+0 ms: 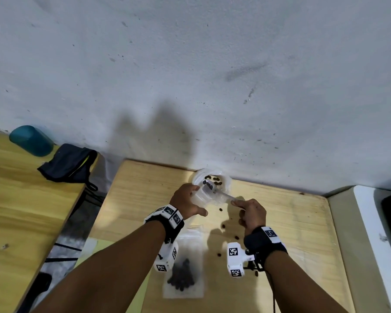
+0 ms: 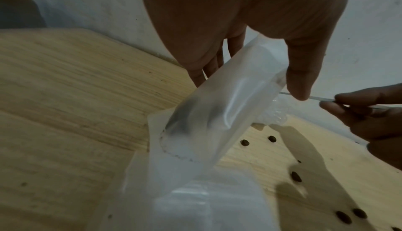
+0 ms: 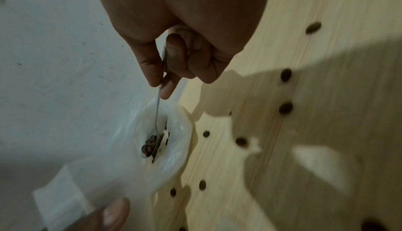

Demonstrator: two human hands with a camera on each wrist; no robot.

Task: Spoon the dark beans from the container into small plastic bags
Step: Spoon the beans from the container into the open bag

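My left hand grips a small clear plastic bag by its mouth, tilted above the wooden table. Thumb and fingers of my right hand pinch the thin handle of a metal spoon. The spoon's bowl, heaped with dark beans, sits inside the bag's open mouth. Just behind, against the wall, stands the clear container with a few beans in it. A filled bag of beans lies flat near the front edge, under my left wrist.
Several loose beans are scattered on the table below my right hand. On a second wooden table to the left are a teal cup and a dark pouch. A white object borders the table's right edge.
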